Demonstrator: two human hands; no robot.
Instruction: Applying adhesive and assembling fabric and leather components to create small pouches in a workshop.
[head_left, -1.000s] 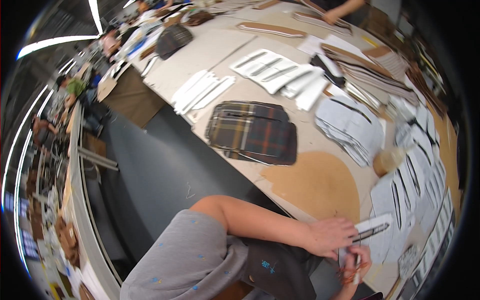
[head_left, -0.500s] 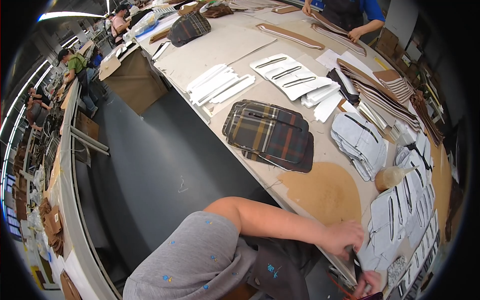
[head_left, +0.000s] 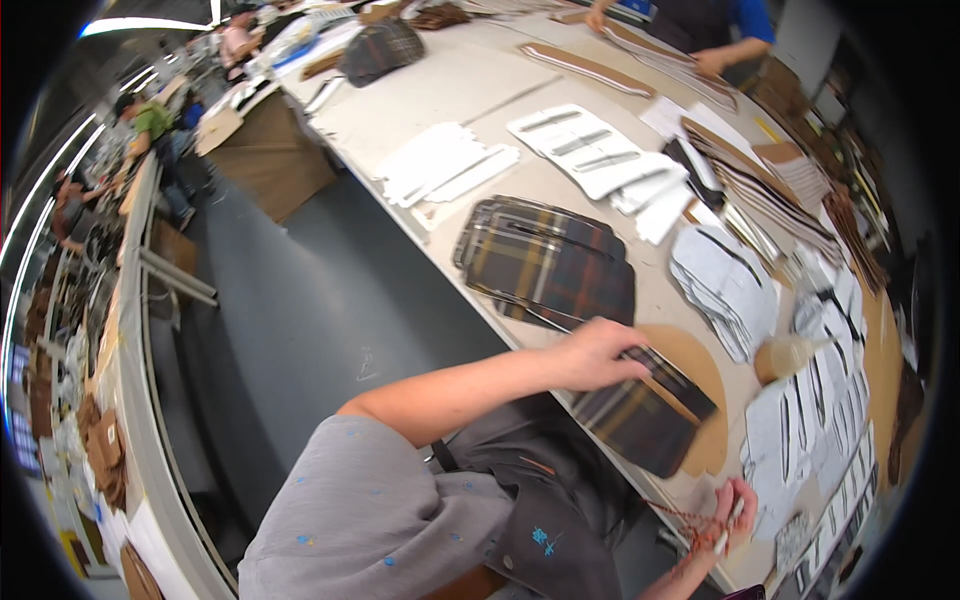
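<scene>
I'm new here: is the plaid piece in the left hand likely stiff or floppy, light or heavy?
The plaid piece is probably fairly stiff: it looks flat, though the left hand grips just one edge. It's likely light, since it looks thin.

Can't resolve fingers of left hand (head_left: 600, 356), motion-blurred at edge of plaid piece (head_left: 645, 420). Can't see part of tan panel (head_left: 700, 360) beneath plaid piece. Can't read grip of right hand (head_left: 737, 506), smeared, with reddish cord (head_left: 692, 520) across. Lose right forearm (head_left: 675, 584) at lower edge. Get only sliver of dark object (head_left: 746, 593) there. Can't count layers in blurred plaid stack (head_left: 550, 262). Lose head of co-worker (head_left: 690, 25) above top edge.
</scene>
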